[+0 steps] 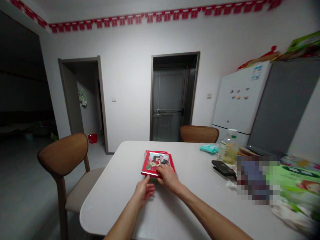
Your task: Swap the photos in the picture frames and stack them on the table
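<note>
A red photo frame (150, 156) with a picture of a couple lies on the white table (120, 190), on top of at least one more red-edged item. Something green peeks out under its near edge, mostly hidden. My right hand (168, 176) grips the frame's lower right part, fingers on top and thumb at the near edge. Just below the frame's near left edge is my left hand (144, 191). Its thumb points up at the edge, perhaps touching it, while the other fingers are loosely bent and apart, holding nothing.
On the table's right side are a plastic bottle (228, 146), a teal packet (209, 148), a black object (223, 168), crumpled tissue and a green package (300, 180). Wooden chairs stand at the left (66, 156) and far side (199, 134). A fridge (240, 100) stands behind.
</note>
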A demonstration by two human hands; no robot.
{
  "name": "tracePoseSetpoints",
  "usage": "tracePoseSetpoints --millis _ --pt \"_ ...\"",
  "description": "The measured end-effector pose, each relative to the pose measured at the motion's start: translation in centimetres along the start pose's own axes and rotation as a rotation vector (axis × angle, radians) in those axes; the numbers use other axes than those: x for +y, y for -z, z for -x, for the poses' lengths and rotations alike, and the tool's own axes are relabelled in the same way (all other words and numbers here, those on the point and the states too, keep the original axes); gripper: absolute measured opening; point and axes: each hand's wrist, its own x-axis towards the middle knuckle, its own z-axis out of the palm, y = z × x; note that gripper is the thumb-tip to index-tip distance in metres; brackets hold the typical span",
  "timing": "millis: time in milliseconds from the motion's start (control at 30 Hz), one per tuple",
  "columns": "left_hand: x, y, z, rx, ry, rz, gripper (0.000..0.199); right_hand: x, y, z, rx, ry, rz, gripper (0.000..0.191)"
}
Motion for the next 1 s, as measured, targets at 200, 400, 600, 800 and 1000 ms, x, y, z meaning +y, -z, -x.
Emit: tracePoseSetpoints --millis 200,400,600,800,1000 --pt "-0.4 -2.3 3.3 0.039 -0.305 0.042 0.04 -3.0 2.7 3.5 0.046 0.086 -0.437 0.024" --pt "0.8 -0.6 9.9 0.011 -0.899 -0.602 0.032 -5.7 7.4 6.2 0.1 -0.35 -1.488 0.049" --pt "-2.3 2.2 12.3 -0.112 -1.317 -1.332 0.046 -5.4 5.8 10.8 0.058 -0.463 -1.823 0.06" --pt "-5.6 2.9 11.5 -0.125 -1.429 -1.538 0.039 -2.1 1.5 13.0 -0.016 -0.541 -1.742 0.062" --pt "-6.7 1.3 11.2 -0.146 -1.352 -1.637 0.032 0.5 -0.4 12.1 0.015 -0.543 -1.166 0.05"
